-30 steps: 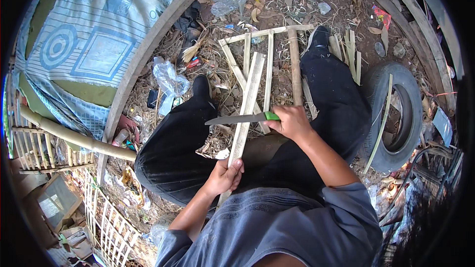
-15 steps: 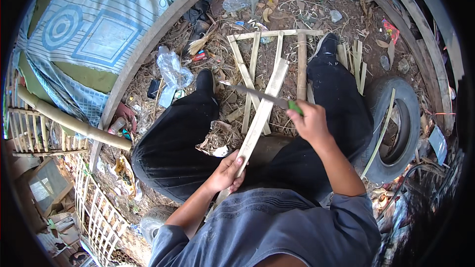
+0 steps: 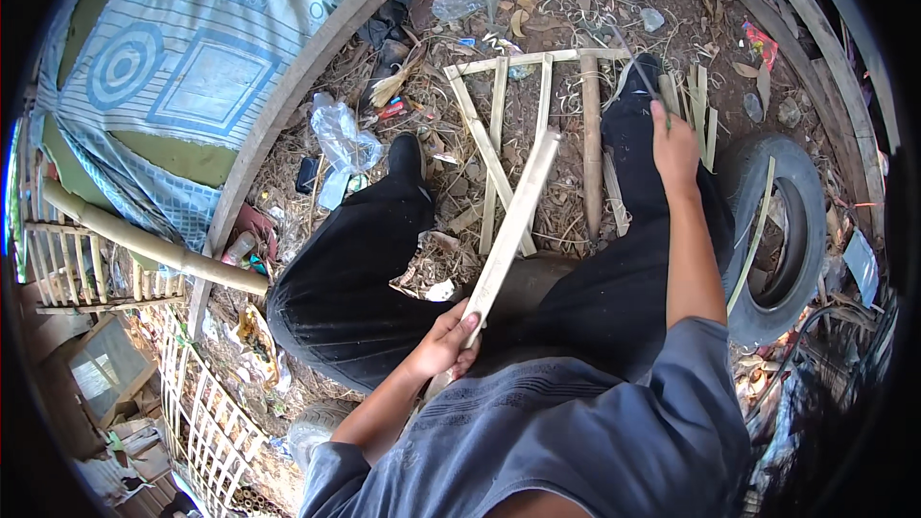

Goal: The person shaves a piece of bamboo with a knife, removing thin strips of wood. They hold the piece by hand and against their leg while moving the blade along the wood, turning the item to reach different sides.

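Note:
My left hand (image 3: 447, 341) is closed around the lower part of a long pale bamboo slat (image 3: 514, 215), which slants up and away from my lap. Over by my right shoe, my right hand (image 3: 675, 155) grips a knife (image 3: 643, 69). Its thin blade points away from me, apart from the slat, and the handle is mostly hidden in the fist. Beyond the slat's far end, several bamboo strips (image 3: 496, 120) lie crossed on the ground between my feet. A round bamboo stick (image 3: 591, 144) lies beside them.
An old tyre (image 3: 804, 230) lies to my right with a thin bamboo strip (image 3: 753, 235) across it. More short strips (image 3: 700, 101) lie beside my right shoe. A curved-looking wooden beam (image 3: 278, 96), a blue patterned cloth (image 3: 182, 58) and a bamboo pole (image 3: 158, 235) are at left.
My right hand has swung the knife away from the slat, forward and to the right. My left hand still holds the slat in nearly the same place.

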`<state>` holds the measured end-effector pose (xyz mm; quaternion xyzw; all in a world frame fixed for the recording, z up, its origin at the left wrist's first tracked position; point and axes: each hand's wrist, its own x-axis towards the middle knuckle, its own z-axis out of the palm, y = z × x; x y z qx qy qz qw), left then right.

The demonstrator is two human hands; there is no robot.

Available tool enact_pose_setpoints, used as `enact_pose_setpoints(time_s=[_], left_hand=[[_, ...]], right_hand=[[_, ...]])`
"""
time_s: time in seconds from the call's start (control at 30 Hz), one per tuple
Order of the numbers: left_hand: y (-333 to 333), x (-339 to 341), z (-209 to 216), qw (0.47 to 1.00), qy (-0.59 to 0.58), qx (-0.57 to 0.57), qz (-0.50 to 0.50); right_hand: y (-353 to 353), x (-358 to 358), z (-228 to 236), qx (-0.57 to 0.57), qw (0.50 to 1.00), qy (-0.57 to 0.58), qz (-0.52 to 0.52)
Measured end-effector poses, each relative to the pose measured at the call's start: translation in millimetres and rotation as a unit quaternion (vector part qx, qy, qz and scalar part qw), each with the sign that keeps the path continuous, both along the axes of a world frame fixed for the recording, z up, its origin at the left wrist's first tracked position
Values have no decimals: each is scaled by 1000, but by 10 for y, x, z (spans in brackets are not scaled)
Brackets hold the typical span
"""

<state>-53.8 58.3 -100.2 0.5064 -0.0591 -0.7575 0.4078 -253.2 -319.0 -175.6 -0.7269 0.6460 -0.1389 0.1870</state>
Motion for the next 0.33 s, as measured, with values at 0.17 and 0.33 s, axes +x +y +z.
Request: enact_pose_setpoints(time_s=[0.17,0.33], left_hand=[[-69,71,-51,999,-32,17,-37],[-193,161,-148,989,-137,17,60]], right_hand=[[383,215,299,-24,983,-171,68],[478,779,532,164,955,-175,173]])
